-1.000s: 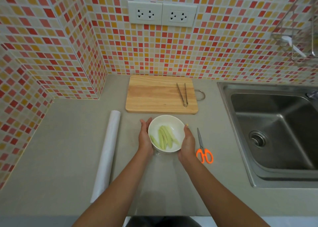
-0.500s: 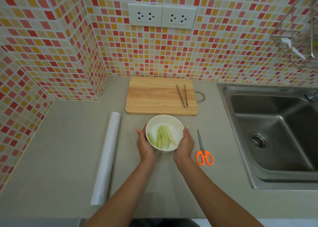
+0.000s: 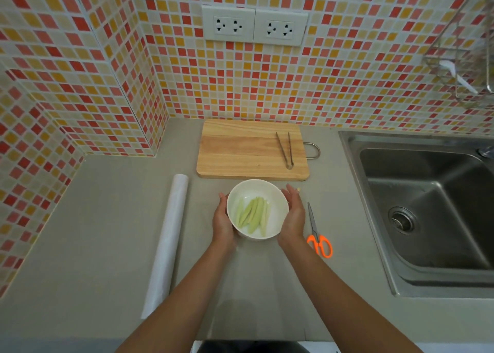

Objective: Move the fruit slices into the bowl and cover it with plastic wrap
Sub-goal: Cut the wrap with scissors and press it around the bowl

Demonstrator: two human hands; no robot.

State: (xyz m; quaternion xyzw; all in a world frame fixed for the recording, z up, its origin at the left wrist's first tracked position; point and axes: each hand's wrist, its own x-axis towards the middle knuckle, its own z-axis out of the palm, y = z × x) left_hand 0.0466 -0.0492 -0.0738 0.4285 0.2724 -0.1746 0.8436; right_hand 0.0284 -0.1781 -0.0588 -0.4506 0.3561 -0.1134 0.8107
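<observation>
Lying in the white bowl (image 3: 258, 209), the fruit slices (image 3: 252, 215) are flanked by the left hand (image 3: 222, 220), fingers seemingly curled under the bowl, and the right hand (image 3: 293, 216), fingers straight.

Between my hands I see a bowl (image 3: 258, 209) that looks like glossy white ceramic, smooth, with pale green fruit slices (image 3: 252, 215) looking moist inside. The counter (image 3: 107, 232) under it is matt grey, stone-like. Beyond the hands lies a cutting board (image 3: 240, 149) of pale grained wood with thin metal tongs (image 3: 285, 149) on it. Left of my left hand is a roll of plastic wrap (image 3: 167, 245), whitish and dull. Right of my right hand, scissors (image 3: 316, 232) show steel blades and shiny orange plastic handles, then a brushed steel sink (image 3: 427, 219).
</observation>
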